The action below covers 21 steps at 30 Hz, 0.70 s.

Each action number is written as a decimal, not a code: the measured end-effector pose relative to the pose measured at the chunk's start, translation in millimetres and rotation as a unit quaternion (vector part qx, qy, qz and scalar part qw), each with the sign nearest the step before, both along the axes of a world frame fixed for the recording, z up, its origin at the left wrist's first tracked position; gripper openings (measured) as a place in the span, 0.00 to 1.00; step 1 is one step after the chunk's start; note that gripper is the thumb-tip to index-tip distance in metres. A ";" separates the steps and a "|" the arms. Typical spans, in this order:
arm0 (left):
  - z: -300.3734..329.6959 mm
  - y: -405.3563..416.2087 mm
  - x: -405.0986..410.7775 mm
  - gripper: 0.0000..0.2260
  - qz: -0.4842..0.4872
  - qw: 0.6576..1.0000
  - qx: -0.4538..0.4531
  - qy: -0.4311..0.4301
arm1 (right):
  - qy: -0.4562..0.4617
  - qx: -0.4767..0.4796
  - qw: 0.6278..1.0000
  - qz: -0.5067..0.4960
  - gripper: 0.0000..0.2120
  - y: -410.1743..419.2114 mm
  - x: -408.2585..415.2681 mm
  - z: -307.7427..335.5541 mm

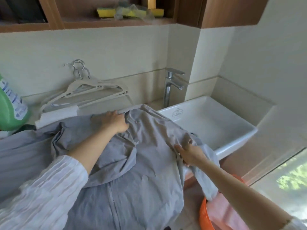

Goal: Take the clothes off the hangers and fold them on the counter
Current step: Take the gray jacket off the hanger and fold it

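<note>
A grey zip-front garment [132,176] lies spread and rumpled over the counter, its right sleeve hanging off the edge. My left hand [113,121] rests flat on the cloth near its top edge, fingers straight. My right hand [189,153] pinches a fold of the same garment at the shoulder, next to the sink. Several bare white hangers [86,92] lie stacked on the counter behind the garment, by the wall.
A white sink [216,120] with a chrome tap [171,87] stands at the right. A green bottle [10,103] is at the far left. An orange basin [206,216] with pink cloth sits below the counter edge. Sponges [129,12] lie on the shelf above.
</note>
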<state>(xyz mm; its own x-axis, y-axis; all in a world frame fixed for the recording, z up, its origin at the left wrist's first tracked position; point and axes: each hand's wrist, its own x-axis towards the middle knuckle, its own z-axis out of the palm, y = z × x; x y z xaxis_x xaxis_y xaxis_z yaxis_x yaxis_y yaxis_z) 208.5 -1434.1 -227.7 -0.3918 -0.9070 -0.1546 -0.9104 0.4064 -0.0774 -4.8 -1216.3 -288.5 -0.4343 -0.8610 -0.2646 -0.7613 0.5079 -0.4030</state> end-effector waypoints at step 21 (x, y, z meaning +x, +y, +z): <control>-56.8 105.2 -16.0 0.39 -0.023 0.993 0.111 0.018 | -0.495 -0.364 0.757 -0.223 0.33 -33.1 -72.8 55.6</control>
<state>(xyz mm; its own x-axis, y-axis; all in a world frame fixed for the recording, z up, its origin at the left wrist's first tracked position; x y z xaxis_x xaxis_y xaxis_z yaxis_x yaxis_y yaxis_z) 192.6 -1328.9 -284.6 -0.4401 -0.8337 -0.3335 -0.8914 0.4505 0.0500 -77.6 -1249.5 -232.8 -0.6241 -0.7612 -0.1764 0.2783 -0.0056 -0.9605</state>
